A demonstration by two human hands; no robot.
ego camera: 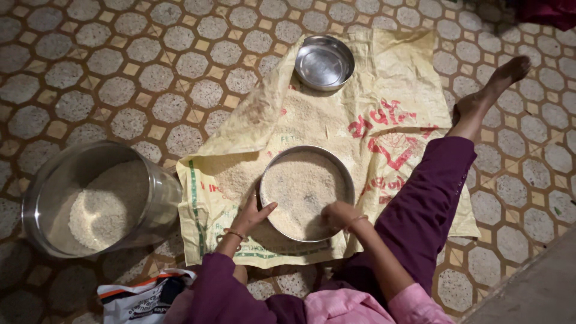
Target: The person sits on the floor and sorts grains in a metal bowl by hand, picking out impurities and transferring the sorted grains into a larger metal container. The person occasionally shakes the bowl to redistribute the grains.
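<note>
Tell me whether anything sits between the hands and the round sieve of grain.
Nothing visible does. The left hand already touches the sieve at its near left rim, and the right hand rests inside it on the grain. The sieve sits on the yellow sack.

This looks like a home, with food work done down on the floor. The tiled floor (120,72) has speckled grey octagons set among small tan squares, a household pattern. A yellow woven plastic sack (390,102) is spread flat on it as a mat, scattered with white grain. A round steel tray of grain (306,192), a large steel pot (96,198) and a small empty steel bowl (324,62) are ordinary kitchenware, and the person sits barefoot.
</note>
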